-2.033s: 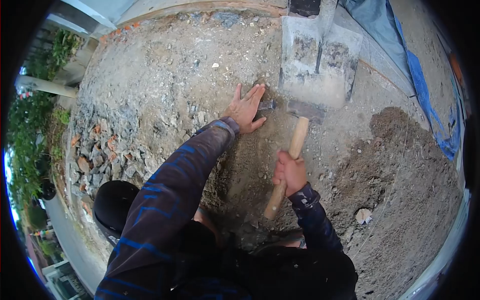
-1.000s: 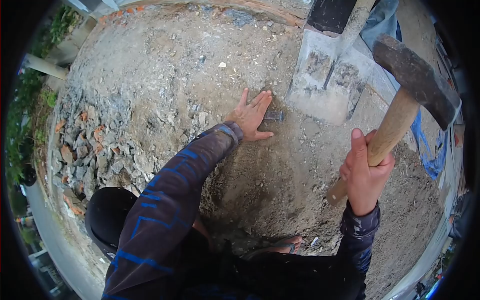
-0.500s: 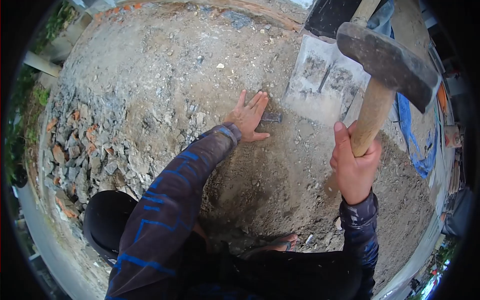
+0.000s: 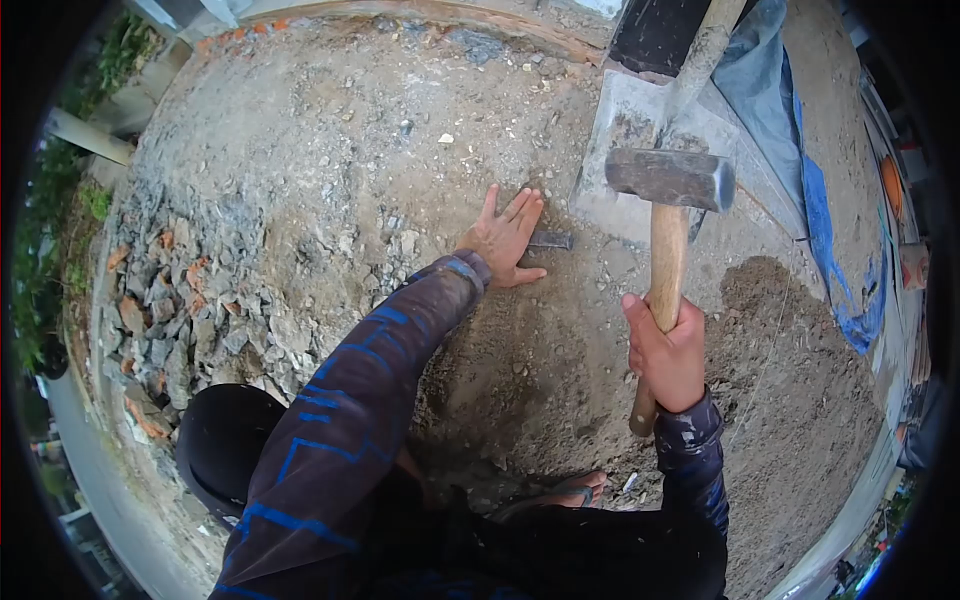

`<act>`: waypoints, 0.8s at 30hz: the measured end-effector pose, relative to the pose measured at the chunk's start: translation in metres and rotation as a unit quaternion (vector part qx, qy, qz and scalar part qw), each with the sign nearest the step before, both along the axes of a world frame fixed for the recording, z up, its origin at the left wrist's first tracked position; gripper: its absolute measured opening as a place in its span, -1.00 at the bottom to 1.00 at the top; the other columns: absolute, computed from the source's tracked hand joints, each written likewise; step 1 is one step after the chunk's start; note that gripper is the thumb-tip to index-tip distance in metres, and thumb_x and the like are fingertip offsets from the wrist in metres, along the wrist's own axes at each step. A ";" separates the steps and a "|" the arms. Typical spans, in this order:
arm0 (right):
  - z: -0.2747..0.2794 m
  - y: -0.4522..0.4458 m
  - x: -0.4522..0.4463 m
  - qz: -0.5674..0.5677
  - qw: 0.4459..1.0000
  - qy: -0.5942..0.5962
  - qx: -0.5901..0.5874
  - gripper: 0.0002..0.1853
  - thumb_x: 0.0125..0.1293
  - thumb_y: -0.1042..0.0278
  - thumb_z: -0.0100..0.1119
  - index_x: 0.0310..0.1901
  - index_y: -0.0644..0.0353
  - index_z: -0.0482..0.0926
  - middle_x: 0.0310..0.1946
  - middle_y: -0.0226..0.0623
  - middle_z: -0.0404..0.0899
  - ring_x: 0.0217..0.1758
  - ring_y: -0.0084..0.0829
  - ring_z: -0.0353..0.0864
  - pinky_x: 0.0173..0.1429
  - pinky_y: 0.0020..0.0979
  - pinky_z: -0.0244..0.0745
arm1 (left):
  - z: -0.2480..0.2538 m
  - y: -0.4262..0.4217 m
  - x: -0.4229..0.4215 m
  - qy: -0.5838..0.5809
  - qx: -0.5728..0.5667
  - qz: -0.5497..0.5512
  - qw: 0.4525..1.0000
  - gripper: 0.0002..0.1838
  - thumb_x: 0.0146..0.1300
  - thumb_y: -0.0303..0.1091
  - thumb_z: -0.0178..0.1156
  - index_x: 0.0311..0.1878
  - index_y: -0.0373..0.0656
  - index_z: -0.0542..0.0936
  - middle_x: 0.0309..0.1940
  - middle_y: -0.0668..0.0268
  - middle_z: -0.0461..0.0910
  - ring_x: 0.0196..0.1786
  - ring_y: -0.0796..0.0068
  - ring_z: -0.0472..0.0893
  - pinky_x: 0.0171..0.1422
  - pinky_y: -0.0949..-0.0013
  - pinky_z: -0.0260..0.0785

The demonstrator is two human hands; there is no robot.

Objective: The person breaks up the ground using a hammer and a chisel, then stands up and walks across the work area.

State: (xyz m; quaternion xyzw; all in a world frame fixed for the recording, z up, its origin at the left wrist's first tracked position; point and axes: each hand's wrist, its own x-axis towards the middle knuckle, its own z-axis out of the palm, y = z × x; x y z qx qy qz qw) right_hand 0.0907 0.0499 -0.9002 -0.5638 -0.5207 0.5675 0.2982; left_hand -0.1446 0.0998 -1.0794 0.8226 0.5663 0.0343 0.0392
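Note:
My right hand (image 4: 668, 358) is wrapped round the wooden handle of a hammer (image 4: 672, 178) with a heavy, blocky steel head. The hammer is raised upright, its head above my fist. On the dirt to the left, my left hand (image 4: 505, 240) lies flat with its fingers spread and thumb apart. From beneath its palm side sticks out the end of a dark metal bar, perhaps a chisel (image 4: 552, 240); the rest of the bar is hidden. Both forearms wear dark sleeves, the left one showing blue lines.
A grey, dirt-caked metal blade (image 4: 612, 130) lies beyond the hammer, near a wooden pole (image 4: 708, 52). Blue tarp (image 4: 822, 235) lies at the right. Broken rubble (image 4: 170, 310) is heaped at the left. A sandalled foot (image 4: 572, 492) is close below, and a dark rounded object (image 4: 222, 440) is at lower left.
The hammer has moved left and farther from the camera, its head now lower and more level. My left hand stays flat by the metal bar; the view has shifted slightly.

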 end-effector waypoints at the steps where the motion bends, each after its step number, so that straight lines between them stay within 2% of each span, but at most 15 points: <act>1: -0.016 -0.001 -0.001 0.001 1.000 0.002 -0.006 -0.73 0.34 0.36 0.21 -0.48 0.24 0.41 -0.71 -0.51 0.34 -0.71 -0.70 0.29 -0.64 -0.52 0.17 | -0.001 0.001 0.000 0.003 0.007 -0.002 1.000 0.15 0.13 0.39 0.09 0.46 -0.42 -0.03 0.51 0.03 -0.01 0.57 0.16 -0.05 0.57 -0.21 -0.34; 3: -0.075 -0.006 -0.005 -0.099 0.989 -0.015 0.107 -0.69 0.34 0.37 0.19 -0.54 0.26 0.40 -0.72 -0.50 0.34 -0.67 -0.69 0.33 -0.59 -0.50 0.20 | -0.002 -0.001 -0.002 0.011 0.011 -0.006 1.000 0.15 0.13 0.39 0.09 0.46 -0.42 -0.03 0.51 0.03 -0.01 0.58 0.17 -0.05 0.57 -0.21 -0.35; 4: -0.098 -0.010 -0.005 -0.064 0.987 -0.085 0.121 -0.65 0.34 0.36 0.17 -0.60 0.27 0.38 -0.73 -0.47 0.33 -0.65 -0.68 0.33 -0.55 -0.46 0.23 | -0.001 -0.001 -0.001 0.014 0.005 -0.004 1.000 0.16 0.13 0.39 0.09 0.47 -0.41 -0.05 0.52 0.03 -0.01 0.58 0.17 -0.06 0.57 -0.21 -0.35; 5: -0.115 -0.009 -0.001 -0.068 0.986 -0.083 0.126 -0.65 0.34 0.36 0.17 -0.60 0.27 0.38 -0.73 -0.47 0.33 -0.65 -0.68 0.33 -0.55 -0.46 0.23 | 0.002 0.002 0.000 0.017 0.004 -0.001 1.000 0.16 0.13 0.39 0.09 0.47 -0.41 -0.06 0.52 0.03 -0.02 0.58 0.17 -0.06 0.57 -0.22 -0.36; 7: -0.137 -0.011 0.007 0.014 0.996 -0.078 -0.038 -0.67 0.33 0.33 0.15 -0.56 0.27 0.38 -0.73 -0.44 0.34 -0.70 -0.66 0.30 -0.60 -0.44 0.21 | 0.005 -0.001 0.005 0.025 -0.012 -0.006 1.000 0.16 0.13 0.38 0.10 0.48 -0.41 -0.08 0.52 0.03 -0.03 0.58 0.17 -0.06 0.57 -0.22 -0.36; 9: -0.109 0.002 0.004 0.027 0.998 -0.036 -0.048 -0.69 0.35 0.29 0.15 -0.51 0.26 0.39 -0.73 -0.44 0.34 -0.72 -0.65 0.28 -0.63 -0.45 0.20 | 0.003 -0.002 0.002 0.038 -0.034 -0.005 0.999 0.17 0.13 0.37 0.11 0.48 -0.41 -0.09 0.52 0.03 -0.04 0.58 0.17 -0.07 0.57 -0.22 -0.36; 12: -0.082 -0.015 0.010 -0.004 0.994 0.053 -0.093 -0.70 0.39 0.20 0.14 -0.38 0.22 0.38 -0.71 -0.47 0.32 -0.76 -0.65 0.26 -0.70 -0.48 0.19 | 0.005 0.009 0.003 0.039 0.022 -0.017 0.999 0.16 0.15 0.37 0.10 0.49 -0.39 -0.11 0.53 0.03 -0.06 0.58 0.17 -0.07 0.56 -0.25 -0.38; 14: -0.074 -0.029 0.019 -0.033 0.981 0.126 -0.144 -0.66 0.45 0.02 0.06 -0.27 0.14 0.33 -0.69 -0.53 0.24 -0.77 -0.68 0.21 -0.72 -0.55 0.19 | 0.013 0.003 0.003 0.027 -0.039 -0.026 0.999 0.03 0.25 0.24 0.07 0.50 -0.35 -0.09 0.53 0.02 -0.08 0.58 0.12 -0.09 0.58 -0.15 -0.35; 15: -0.072 -0.032 0.025 -0.040 0.980 0.135 -0.139 -0.66 0.45 0.02 0.06 -0.27 0.14 0.33 -0.69 -0.53 0.24 -0.77 -0.68 0.21 -0.72 -0.55 0.19 | 0.014 0.008 -0.003 0.035 -0.034 -0.034 0.998 0.03 0.25 0.24 0.07 0.50 -0.35 -0.09 0.53 0.02 -0.08 0.58 0.12 -0.09 0.58 -0.15 -0.35; 16: -0.072 -0.038 0.033 -0.072 0.972 0.160 -0.156 -0.65 0.46 -0.01 0.03 -0.28 0.13 0.32 -0.69 -0.53 0.23 -0.78 -0.69 0.19 -0.72 -0.55 0.18 | 0.008 0.009 -0.011 -0.142 0.007 0.003 0.990 -0.06 0.30 0.18 0.03 0.49 -0.31 -0.04 0.53 0.01 -0.08 0.58 0.09 -0.08 0.57 -0.17 -0.34; 17: -0.075 -0.046 0.040 -0.107 0.961 0.187 -0.176 -0.63 0.47 -0.04 -0.01 -0.29 0.11 0.30 -0.69 -0.53 0.21 -0.78 -0.69 0.17 -0.72 -0.55 0.17 | 0.003 0.009 -0.020 -0.314 0.041 0.039 0.948 -0.15 0.34 0.12 -0.01 0.49 -0.27 0.01 0.53 0.00 -0.08 0.57 0.07 -0.07 0.56 -0.20 -0.33; 19: -0.080 -0.061 0.051 -0.145 0.951 0.204 -0.180 -0.61 0.48 -0.08 -0.06 -0.30 0.10 0.28 -0.69 -0.52 0.20 -0.78 -0.69 0.16 -0.72 -0.55 0.17 | -0.007 0.013 -0.037 -0.299 0.102 0.195 0.929 -0.27 0.41 0.03 -0.07 0.48 -0.22 0.08 0.54 0.00 -0.10 0.57 0.03 -0.08 0.56 -0.17 -0.33; 20: -0.081 -0.066 0.057 -0.173 0.941 0.215 -0.194 -0.60 0.49 -0.07 -0.07 -0.31 0.11 0.28 -0.69 -0.51 0.20 -0.78 -0.69 0.16 -0.73 -0.54 0.17 | -0.013 0.015 -0.040 -0.294 0.097 0.189 0.932 -0.27 0.41 0.03 -0.07 0.48 -0.22 0.08 0.54 0.00 -0.10 0.57 0.03 -0.08 0.56 -0.17 -0.33; 22: -0.083 -0.072 0.067 -0.198 0.931 0.228 -0.206 -0.60 0.49 -0.07 -0.07 -0.32 0.11 0.27 -0.68 -0.50 0.21 -0.78 -0.69 0.17 -0.73 -0.54 0.17 | -0.020 0.019 -0.043 -0.256 0.075 0.319 0.910 -0.26 0.40 0.06 -0.07 0.47 -0.24 0.11 0.54 0.00 -0.10 0.58 0.05 -0.10 0.57 -0.17 -0.36; 24: -0.085 -0.079 0.073 -0.218 0.925 0.243 -0.196 -0.60 0.50 -0.05 -0.09 -0.32 0.13 0.28 -0.68 -0.49 0.23 -0.79 -0.67 0.21 -0.74 -0.53 0.17 | -0.007 0.016 -0.018 -0.204 0.044 0.324 0.923 -0.25 0.39 0.09 -0.07 0.47 -0.24 0.12 0.53 0.00 -0.09 0.58 0.06 -0.11 0.57 -0.17 -0.39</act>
